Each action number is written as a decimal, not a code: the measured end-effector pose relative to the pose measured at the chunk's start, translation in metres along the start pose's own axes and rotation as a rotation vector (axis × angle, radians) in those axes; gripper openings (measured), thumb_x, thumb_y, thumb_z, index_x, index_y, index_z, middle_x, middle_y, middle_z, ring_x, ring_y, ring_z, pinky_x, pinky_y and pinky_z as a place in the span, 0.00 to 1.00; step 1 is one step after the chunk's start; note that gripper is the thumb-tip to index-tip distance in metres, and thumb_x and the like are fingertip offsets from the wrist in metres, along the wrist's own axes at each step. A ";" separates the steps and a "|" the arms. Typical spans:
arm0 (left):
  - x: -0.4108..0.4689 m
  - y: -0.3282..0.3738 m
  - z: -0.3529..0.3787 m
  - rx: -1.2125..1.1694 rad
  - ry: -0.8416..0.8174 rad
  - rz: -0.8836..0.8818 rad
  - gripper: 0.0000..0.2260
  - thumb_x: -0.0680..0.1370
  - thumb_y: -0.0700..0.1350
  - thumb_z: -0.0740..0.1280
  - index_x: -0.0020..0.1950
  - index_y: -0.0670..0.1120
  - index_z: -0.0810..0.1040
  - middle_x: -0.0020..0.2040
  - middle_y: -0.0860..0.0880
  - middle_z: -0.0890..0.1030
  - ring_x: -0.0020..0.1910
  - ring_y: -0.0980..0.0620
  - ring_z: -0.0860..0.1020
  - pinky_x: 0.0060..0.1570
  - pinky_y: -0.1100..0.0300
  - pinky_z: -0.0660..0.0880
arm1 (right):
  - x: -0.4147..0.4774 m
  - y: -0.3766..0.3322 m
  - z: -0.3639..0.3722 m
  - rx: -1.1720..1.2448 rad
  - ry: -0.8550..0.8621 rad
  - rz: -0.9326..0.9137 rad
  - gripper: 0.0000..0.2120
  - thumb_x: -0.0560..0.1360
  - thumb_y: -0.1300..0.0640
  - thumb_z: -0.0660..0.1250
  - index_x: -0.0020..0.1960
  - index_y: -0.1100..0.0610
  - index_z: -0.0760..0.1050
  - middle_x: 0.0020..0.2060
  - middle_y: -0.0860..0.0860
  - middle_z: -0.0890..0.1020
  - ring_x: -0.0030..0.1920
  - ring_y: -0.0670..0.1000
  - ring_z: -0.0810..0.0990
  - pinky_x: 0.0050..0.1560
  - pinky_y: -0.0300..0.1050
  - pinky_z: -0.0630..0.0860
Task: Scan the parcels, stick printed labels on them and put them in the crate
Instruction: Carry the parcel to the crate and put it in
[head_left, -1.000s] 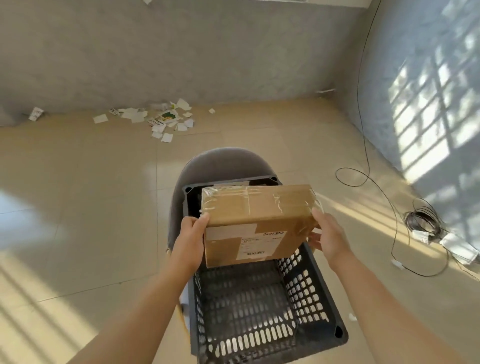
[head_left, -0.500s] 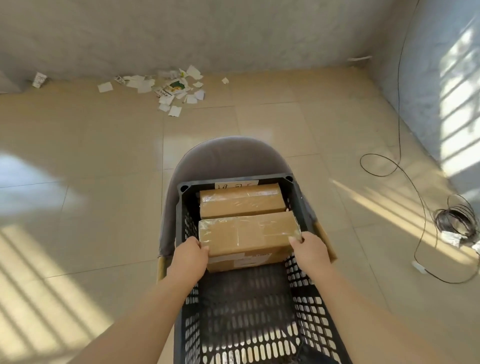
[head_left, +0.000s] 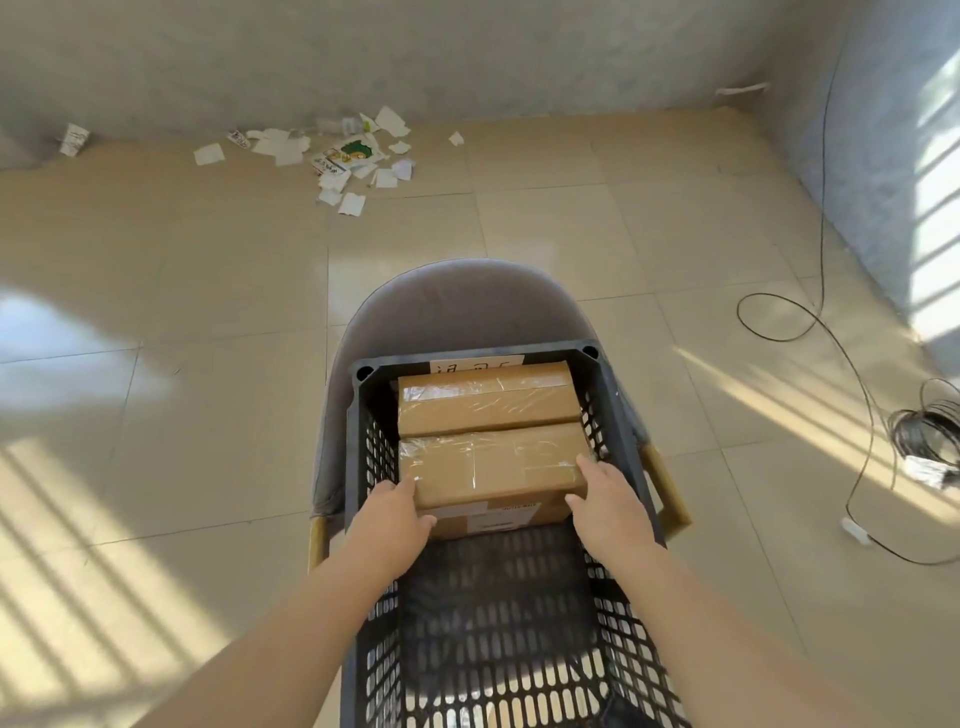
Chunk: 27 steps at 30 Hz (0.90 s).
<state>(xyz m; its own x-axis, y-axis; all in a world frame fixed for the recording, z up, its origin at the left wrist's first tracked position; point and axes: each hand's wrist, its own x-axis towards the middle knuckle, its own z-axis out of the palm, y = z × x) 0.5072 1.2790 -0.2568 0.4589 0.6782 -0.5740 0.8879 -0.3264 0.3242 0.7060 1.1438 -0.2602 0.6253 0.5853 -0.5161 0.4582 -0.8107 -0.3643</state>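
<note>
A dark grey slotted crate (head_left: 358, 431) stands on a grey chair. Inside it, against the far wall, lies a taped brown parcel (head_left: 488, 397). A second taped brown parcel (head_left: 493, 465) with a white printed label on its near face sits right in front of the first, inside the crate. My left hand (head_left: 392, 519) grips its left near corner, thumb on the near face. At the right end, my right hand (head_left: 608, 499) holds the parcel with fingers along its side. The crate's near half shows bare slotted floor.
The grey chair (head_left: 457, 306) with wooden legs carries the crate on a tiled floor. Torn paper scraps (head_left: 343, 156) litter the floor by the far wall. A black cable runs along the right wall to a coil (head_left: 930, 431).
The parcel has come down from above the crate's rim into the crate, next to the first parcel. Both hands went down with it.
</note>
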 end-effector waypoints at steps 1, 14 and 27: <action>-0.003 0.000 -0.001 0.002 -0.008 0.010 0.25 0.79 0.52 0.62 0.72 0.45 0.61 0.63 0.45 0.70 0.60 0.48 0.72 0.59 0.57 0.70 | -0.002 -0.001 -0.002 -0.035 -0.016 0.000 0.28 0.80 0.53 0.60 0.77 0.52 0.55 0.76 0.53 0.59 0.73 0.55 0.63 0.69 0.51 0.65; -0.060 -0.017 -0.031 0.098 -0.076 0.214 0.16 0.78 0.54 0.61 0.62 0.48 0.73 0.54 0.50 0.78 0.50 0.53 0.76 0.51 0.58 0.76 | -0.095 -0.016 -0.048 -0.114 -0.004 0.062 0.23 0.78 0.47 0.62 0.70 0.54 0.67 0.63 0.52 0.76 0.61 0.52 0.76 0.62 0.48 0.72; -0.143 -0.035 -0.035 0.556 -0.174 0.673 0.16 0.79 0.56 0.60 0.59 0.47 0.72 0.48 0.50 0.76 0.46 0.51 0.77 0.48 0.56 0.78 | -0.302 -0.005 0.028 0.044 0.028 0.315 0.16 0.78 0.46 0.62 0.61 0.54 0.73 0.55 0.52 0.78 0.56 0.54 0.76 0.53 0.47 0.73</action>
<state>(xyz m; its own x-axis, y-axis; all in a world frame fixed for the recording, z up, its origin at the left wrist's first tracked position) 0.4091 1.2162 -0.1597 0.8472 0.1327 -0.5145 0.2953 -0.9226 0.2483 0.4972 0.9703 -0.1244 0.7498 0.3047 -0.5874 0.2117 -0.9515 -0.2233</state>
